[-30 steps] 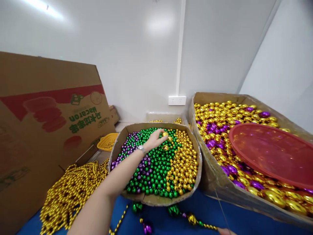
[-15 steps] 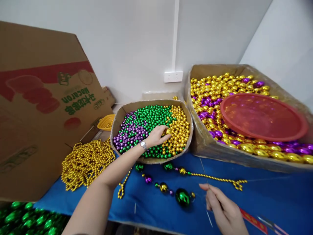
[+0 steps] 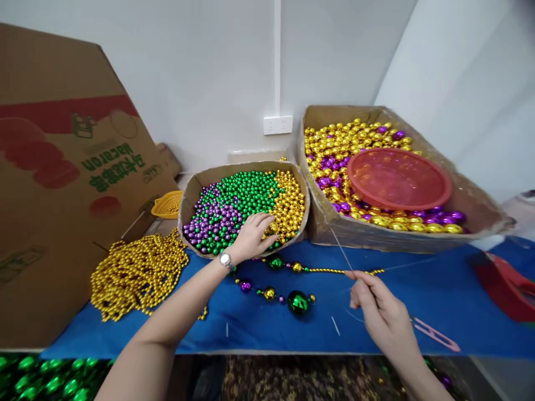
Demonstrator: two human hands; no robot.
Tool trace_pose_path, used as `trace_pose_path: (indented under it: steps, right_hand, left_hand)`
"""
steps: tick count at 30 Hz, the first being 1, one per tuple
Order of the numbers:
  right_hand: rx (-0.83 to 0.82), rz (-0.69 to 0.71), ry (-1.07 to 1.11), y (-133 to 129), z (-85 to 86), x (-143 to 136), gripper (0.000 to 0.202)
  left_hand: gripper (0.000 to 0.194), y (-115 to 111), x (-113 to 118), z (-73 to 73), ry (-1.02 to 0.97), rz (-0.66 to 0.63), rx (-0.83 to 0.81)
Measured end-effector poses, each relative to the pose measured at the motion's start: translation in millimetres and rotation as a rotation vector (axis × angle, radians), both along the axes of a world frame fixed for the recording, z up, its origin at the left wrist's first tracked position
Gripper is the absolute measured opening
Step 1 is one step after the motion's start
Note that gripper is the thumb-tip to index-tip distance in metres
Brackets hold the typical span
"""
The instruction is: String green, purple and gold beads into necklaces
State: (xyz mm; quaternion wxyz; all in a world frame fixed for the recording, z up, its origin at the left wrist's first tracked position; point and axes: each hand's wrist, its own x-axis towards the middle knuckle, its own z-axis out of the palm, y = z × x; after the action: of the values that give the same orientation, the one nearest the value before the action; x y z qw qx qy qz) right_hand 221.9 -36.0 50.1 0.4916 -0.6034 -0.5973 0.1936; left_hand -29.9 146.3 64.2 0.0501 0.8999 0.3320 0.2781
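Gold bead [image 3: 271, 228] sits pinched in our left hand [image 3: 251, 238], drawn back to the near rim of the bead box [image 3: 189, 192]; our right hand [image 3: 378, 309] holds the thread [image 3: 340, 252] taut over the worktop [image 3: 376, 328], so threading looks imminent.

- Left hand [image 3: 251, 238]: fingertips curl over gold beads at the near rim of the round bead box [image 3: 190, 192]; whether it grips one can't be told.
- Right hand [image 3: 382, 312]: pinches a thin wire [image 3: 340, 250], too fine to follow past the big box [image 3: 376, 239]; its far end is lost.
- Red thing [image 3: 507, 284] at the table's [image 3: 418, 334] right edge: cut off by frame, unidentifiable.
- Green beads [image 3: 37, 379] bottom-left corner: cut off, blurred (container not visible).
- Printed carton [image 3: 62, 167]: cropped at left edge.
- Yellow basket [image 3: 167, 203]: mostly hidden behind the round box and carton.
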Motion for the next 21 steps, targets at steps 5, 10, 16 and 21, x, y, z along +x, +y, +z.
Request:
trace_pose_path:
  steps: [5, 10, 16, 21]
  right_hand:
    - [-0.059, 0.045, -0.059, -2.0, -1.6, -0.3, 0.030]
    - [-0.127, 0.214, -0.202, 3.2, -38.4, -21.8, 0.036]
    - [-0.153, -0.154, -0.634, 44.0, 8.0, 56.3, 0.032]
    - [-0.310, -0.661, -0.634, 120.6, 85.9, 187.1, 0.048]
  left_hand:
    - [0.030, -70.7, 38.1, 5.1, -0.375, -0.142, -0.416]
    - [0.035, -114.7, 86.3, -38.3, -0.665, -0.165, -1.108]
    - [0.047, -106.9, 105.5, -72.7, -1.088, 0.113, -1.430]
    - [0.048, -107.9, 103.8, -82.5, -1.076, 0.156, -1.360]
